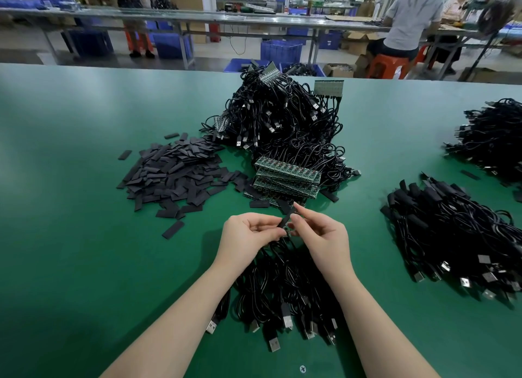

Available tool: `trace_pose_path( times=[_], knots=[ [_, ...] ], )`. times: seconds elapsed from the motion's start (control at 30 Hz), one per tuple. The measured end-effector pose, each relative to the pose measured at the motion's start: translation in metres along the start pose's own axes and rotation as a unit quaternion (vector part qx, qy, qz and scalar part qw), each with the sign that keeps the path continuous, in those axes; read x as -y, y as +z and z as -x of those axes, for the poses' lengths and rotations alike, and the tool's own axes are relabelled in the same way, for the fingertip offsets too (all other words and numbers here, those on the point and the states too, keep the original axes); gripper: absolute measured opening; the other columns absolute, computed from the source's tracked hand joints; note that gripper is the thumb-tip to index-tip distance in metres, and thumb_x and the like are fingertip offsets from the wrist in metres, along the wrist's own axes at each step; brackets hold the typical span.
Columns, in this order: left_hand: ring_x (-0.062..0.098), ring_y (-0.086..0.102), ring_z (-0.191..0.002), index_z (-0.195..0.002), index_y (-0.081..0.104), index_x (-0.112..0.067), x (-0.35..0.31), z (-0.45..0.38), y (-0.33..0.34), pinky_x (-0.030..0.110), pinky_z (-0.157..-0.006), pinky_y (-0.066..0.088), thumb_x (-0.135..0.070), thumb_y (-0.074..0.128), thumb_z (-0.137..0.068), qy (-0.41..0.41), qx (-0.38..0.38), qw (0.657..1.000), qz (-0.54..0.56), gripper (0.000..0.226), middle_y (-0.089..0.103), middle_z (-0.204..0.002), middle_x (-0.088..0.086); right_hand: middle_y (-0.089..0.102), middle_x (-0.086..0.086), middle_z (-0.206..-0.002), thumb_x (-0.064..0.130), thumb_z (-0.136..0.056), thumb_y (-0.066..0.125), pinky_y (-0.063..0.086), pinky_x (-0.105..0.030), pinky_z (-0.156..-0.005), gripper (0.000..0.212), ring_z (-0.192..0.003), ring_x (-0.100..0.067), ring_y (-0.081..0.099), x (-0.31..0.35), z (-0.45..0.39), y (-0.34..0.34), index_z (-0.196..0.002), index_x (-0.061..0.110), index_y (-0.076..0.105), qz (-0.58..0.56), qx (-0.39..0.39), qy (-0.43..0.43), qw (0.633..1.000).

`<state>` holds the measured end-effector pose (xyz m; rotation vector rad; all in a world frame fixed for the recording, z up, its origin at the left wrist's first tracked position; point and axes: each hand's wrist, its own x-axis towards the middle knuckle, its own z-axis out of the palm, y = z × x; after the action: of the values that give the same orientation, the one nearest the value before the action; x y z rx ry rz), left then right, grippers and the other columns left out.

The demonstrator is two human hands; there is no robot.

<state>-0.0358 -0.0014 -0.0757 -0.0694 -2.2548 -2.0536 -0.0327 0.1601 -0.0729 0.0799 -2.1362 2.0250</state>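
Pinching one flat, matte black sleeve with left hand and right hand, fingers curled, over glossy black cables near the front edge of the green desk, middle-ish.

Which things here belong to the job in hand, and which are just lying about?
In the job: left hand, right hand, the black sleeve both pinch, cables under the hands, loose sleeve pile, green board strips.
Lying about: far-right cable heap, blue crates, orange stool.
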Motion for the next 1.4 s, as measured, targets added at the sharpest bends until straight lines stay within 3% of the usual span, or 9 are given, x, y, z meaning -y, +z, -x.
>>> trace_pose_path(
  times=[0.07,0.3,0.6,0.8,0.97,1.1,1.23,1.33,1.4],
  knots=[
    [0.007,0.072,-0.075,-0.076,0.077,-0.042,0.0008,-0.0009,0.0000,0.012,-0.068,0.052,-0.017,0.088,-0.067,0.000,-0.001,1.000,0.002,0.029,0.075,-0.077,-0.007,0.074,-0.005,-0.078,0.017,-0.086,0.077,0.047,-0.016,-0.064,0.027,-0.065,-0.009,0.056,-0.0014,-0.0003,-0.0016,-0.097,0.042,0.074,0.026,-0.009,-0.008,1.000],
    [0.008,0.072,-0.079,-0.076,0.077,-0.041,0.0011,-0.0008,0.0017,0.013,-0.070,0.053,-0.017,0.088,-0.068,0.010,0.016,1.000,0.000,0.028,0.076,-0.080,-0.007,0.077,0.000,-0.085,0.017,-0.085,0.078,0.057,-0.025,-0.076,0.019,-0.084,-0.021,0.073,-0.0047,-0.0010,-0.0012,-0.098,0.029,0.071,-0.018,0.005,0.022,1.000],
    [0.001,0.071,-0.079,-0.075,0.074,-0.049,-0.0001,0.0009,0.0057,0.011,-0.071,0.051,-0.032,0.082,-0.075,0.021,0.031,0.997,-0.063,0.019,0.074,-0.081,-0.018,0.076,-0.007,-0.084,0.008,-0.086,0.075,0.053,-0.018,-0.068,0.016,-0.075,-0.016,0.074,-0.0015,-0.0028,-0.0030,-0.099,0.015,0.070,-0.098,-0.039,0.026,0.994],
    [-0.001,0.068,-0.073,-0.068,0.072,-0.049,0.0010,0.0008,0.0041,0.009,-0.067,0.049,-0.028,0.078,-0.081,0.043,0.023,0.995,-0.088,0.025,0.073,-0.077,-0.019,0.076,-0.006,-0.082,0.010,-0.087,0.075,0.053,-0.018,-0.069,0.019,-0.074,-0.018,0.073,-0.0028,-0.0008,-0.0001,-0.099,0.024,0.071,-0.067,-0.035,0.006,0.997],
    [-0.003,0.066,-0.068,-0.065,0.071,-0.048,0.0013,0.0004,0.0027,0.009,-0.064,0.047,-0.026,0.078,-0.081,0.040,0.020,0.994,-0.101,0.028,0.072,-0.075,-0.019,0.076,-0.001,-0.082,0.016,-0.087,0.076,0.056,-0.036,-0.078,0.020,-0.083,-0.033,0.070,-0.0034,0.0000,0.0001,-0.100,0.030,0.071,-0.017,-0.020,0.006,1.000],
    [-0.002,0.067,-0.069,-0.067,0.072,-0.050,0.0017,0.0002,0.0029,0.009,-0.064,0.047,-0.028,0.077,-0.081,0.048,0.023,0.994,-0.098,0.027,0.073,-0.075,-0.018,0.077,0.003,-0.085,0.017,-0.087,0.075,0.055,-0.029,-0.077,0.028,-0.085,-0.029,0.070,-0.0020,0.0018,-0.0012,-0.106,0.037,0.069,-0.008,-0.006,0.011,1.000],
    [0.001,0.069,-0.076,-0.077,0.073,-0.049,0.0012,-0.0001,0.0035,0.012,-0.069,0.051,-0.023,0.075,-0.083,0.051,0.034,0.996,-0.069,0.026,0.074,-0.080,-0.016,0.077,0.007,-0.088,0.020,-0.086,0.076,0.055,-0.019,-0.076,0.042,-0.082,-0.011,0.071,-0.0018,0.0004,0.0019,-0.121,0.040,0.063,-0.001,0.020,0.029,0.999],
    [-0.004,0.066,-0.072,-0.080,0.074,-0.049,0.0010,0.0001,0.0027,0.009,-0.066,0.047,-0.020,0.074,-0.084,0.056,0.038,0.996,-0.062,0.029,0.074,-0.081,-0.016,0.072,0.018,-0.074,0.025,-0.088,0.075,0.045,-0.013,-0.066,0.020,-0.068,0.004,0.062,-0.0020,-0.0009,0.0035,-0.090,0.044,0.073,0.066,0.056,0.017,0.996],
    [-0.004,0.066,-0.073,-0.082,0.073,-0.050,0.0004,-0.0001,0.0028,0.009,-0.067,0.048,-0.020,0.073,-0.084,0.060,0.041,0.995,-0.063,0.029,0.074,-0.084,-0.018,0.068,0.013,-0.067,0.025,-0.089,0.073,0.043,-0.013,-0.062,0.019,-0.063,0.003,0.057,-0.0037,-0.0016,0.0020,-0.076,0.039,0.074,0.077,0.071,0.008,0.994]
  ],
)
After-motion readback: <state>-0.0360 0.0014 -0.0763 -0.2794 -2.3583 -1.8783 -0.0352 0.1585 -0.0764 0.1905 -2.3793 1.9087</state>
